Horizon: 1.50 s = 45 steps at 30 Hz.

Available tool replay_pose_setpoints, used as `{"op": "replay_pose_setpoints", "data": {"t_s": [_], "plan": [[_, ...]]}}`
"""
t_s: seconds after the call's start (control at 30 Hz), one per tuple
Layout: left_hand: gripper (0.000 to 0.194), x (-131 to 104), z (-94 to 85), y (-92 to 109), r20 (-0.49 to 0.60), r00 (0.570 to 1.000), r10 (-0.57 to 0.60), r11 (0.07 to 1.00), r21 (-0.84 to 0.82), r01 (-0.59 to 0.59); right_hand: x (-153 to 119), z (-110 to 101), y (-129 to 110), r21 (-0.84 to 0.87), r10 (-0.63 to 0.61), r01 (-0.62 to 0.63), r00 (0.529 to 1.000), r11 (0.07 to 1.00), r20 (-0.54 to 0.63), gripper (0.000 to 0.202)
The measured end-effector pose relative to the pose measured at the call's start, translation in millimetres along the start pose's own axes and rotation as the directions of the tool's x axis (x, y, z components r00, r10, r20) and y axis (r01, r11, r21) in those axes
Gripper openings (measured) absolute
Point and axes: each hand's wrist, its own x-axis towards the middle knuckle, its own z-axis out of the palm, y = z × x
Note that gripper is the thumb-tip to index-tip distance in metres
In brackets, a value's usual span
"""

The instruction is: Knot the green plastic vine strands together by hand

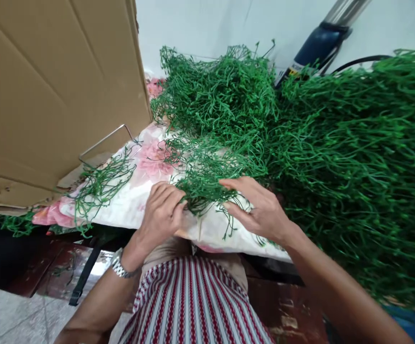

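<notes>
Thin green stems with small tips, like artificial plant sprigs, lie in a loose bunch (205,186) between my hands. My left hand (164,208), with a metal watch on the wrist, is closed, its thumb and fingers pinched at the left end of that bunch. What sits inside the pinch is mostly hidden. At the bunch's right side, my right hand (259,208) is open, thumb and forefinger apart, with stem ends between and below them. Under both hands spreads a white cloth with pink flowers (121,212).
A big heap of green stems (354,167) fills the right, joining another pile (218,91) at the back. A smaller clump (103,184) lies left, near a bent metal wire (102,141). A cardboard box (60,86) stands at left. A dark blue cylinder (311,50) leans behind.
</notes>
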Motion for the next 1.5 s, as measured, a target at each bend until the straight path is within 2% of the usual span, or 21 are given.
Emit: {"op": "replay_pose_setpoints", "data": {"t_s": [0.07, 0.17, 0.27, 0.33, 0.4, 0.47, 0.53, 0.6, 0.63, 0.7, 0.8, 0.87, 0.97, 1.03, 1.1, 1.17, 1.27, 1.33, 1.4, 1.5], "plan": [[0.02, -4.4, -13.0, -1.2, -0.017, 0.993, 0.114, 0.993, -0.012, -0.114, -2.5, -7.1, 4.5, 0.064, 0.063, -0.068, 0.995, 0.996, 0.083, 0.041], [0.03, -9.8, -28.7, -3.5, -0.085, 0.97, 0.228, 0.972, -0.039, -0.232, 0.0, -10.7, 11.8, 0.119, 0.118, -0.132, 0.986, 0.984, 0.12, 0.035], [0.032, -15.9, -32.2, -7.6, -0.193, 0.96, 0.203, 0.97, -0.091, -0.224, 6.2, -3.3, 17.7, -0.016, 0.113, -0.112, 0.981, 0.994, 0.16, 0.031], [0.031, -20.5, -29.3, -10.7, -0.199, 0.964, 0.176, 0.968, -0.142, -0.206, 10.1, 3.7, 22.0, -0.172, 0.098, -0.06, 0.969, 0.983, 0.226, 0.028], [0.03, -24.9, -24.4, -14.4, -0.21, 0.969, 0.133, 0.965, -0.197, -0.175, 12.5, 7.5, 27.1, -0.263, 0.105, -0.039, 0.965, 0.964, 0.242, 0.029], [0.028, -29.1, -19.3, -19.8, -0.307, 0.952, 0.008, 0.959, -0.266, -0.094, 13.2, 5.7, 33.1, -0.313, 0.133, -0.064, 0.97, 0.947, 0.203, 0.03], [0.022, -33.0, -15.3, -27.0, -0.427, 0.892, -0.151, 0.938, -0.346, -0.006, 12.5, -0.3, 39.2, -0.403, 0.208, -0.142, 0.97, 0.904, 0.125, 0.029], [0.015, -36.2, -12.9, -34.3, -0.51, 0.819, -0.264, 0.907, -0.419, 0.031, 11.3, -6.5, 44.7, -0.535, 0.334, -0.276, 0.942, 0.799, 0.013, 0.029], [0.012, -37.3, -12.3, -37.1, -0.537, 0.79, -0.296, 0.894, -0.447, 0.031, 10.8, -8.5, 46.9, -0.59, 0.397, -0.341, 0.917, 0.732, -0.038, 0.029], [0.009, -37.7, -11.4, -39.9, -0.552, 0.761, -0.341, 0.868, -0.495, 0.029, 10.7, -9.0, 49.9, -0.656, 0.488, -0.413, 0.869, 0.632, -0.077, 0.028], [0.007, -34.0, -10.6, -37.8, -0.526, 0.767, -0.368, 0.826, -0.563, 0.01, 13.3, -4.6, 51.8, -0.694, 0.538, -0.4, 0.843, 0.598, -0.022, 0.031], [0.008, -30.3, -10.7, -35.1, -0.548, 0.743, -0.384, 0.799, -0.601, -0.03, 15.9, -3.4, 51.7, -0.701, 0.548, -0.393, 0.836, 0.596, -0.003, 0.032], [0.01, -26.3, -13.3, -33.0, -0.588, 0.696, -0.411, 0.789, -0.612, -0.051, 18.0, -10.5, 45.4, -0.657, 0.498, -0.41, 0.865, 0.632, -0.06, 0.028], [0.01, -24.8, -16.5, -32.8, -0.58, 0.705, -0.409, 0.789, -0.612, -0.046, 18.3, -19.6, 33.3, -0.584, 0.4, -0.396, 0.907, 0.708, -0.13, 0.028], [0.01, -22.5, -19.6, -32.8, -0.579, 0.716, -0.39, 0.791, -0.608, -0.061, 18.9, -26.9, 15.6, -0.468, 0.272, -0.322, 0.947, 0.823, -0.173, 0.027], [0.012, -17.5, -21.5, -32.8, -0.606, 0.714, -0.35, 0.809, -0.58, -0.096, 20.6, -27.1, -2.8, -0.3, 0.139, -0.182, 0.978, 0.936, -0.158, 0.024], [0.016, -4.4, -21.8, -32.4, -0.653, 0.7, -0.291, 0.836, -0.529, -0.146, 24.1, -8.1, -17.5, -0.113, -0.024, 0.026, 0.999, 0.993, 0.022, 0.023], [0.019, 5.9, -22.9, -32.8, -0.688, 0.667, -0.287, 0.848, -0.506, -0.157, 25.0, 12.6, -15.2, -0.097, -0.069, 0.092, 0.974, 0.991, 0.217, 0.027], [0.021, 15.4, -26.9, -35.0, -0.711, 0.639, -0.293, 0.853, -0.497, -0.161, 24.3, 30.5, -6.6, -0.171, -0.034, 0.097, 0.94, 0.98, 0.339, 0.028], [0.023, 25.4, -37.6, -43.2, -0.743, 0.615, -0.263, 0.849, -0.481, -0.219, 22.4, 38.7, 8.0, -0.357, 0.012, 0.126, 0.932, 0.925, 0.362, 0.019]]}}
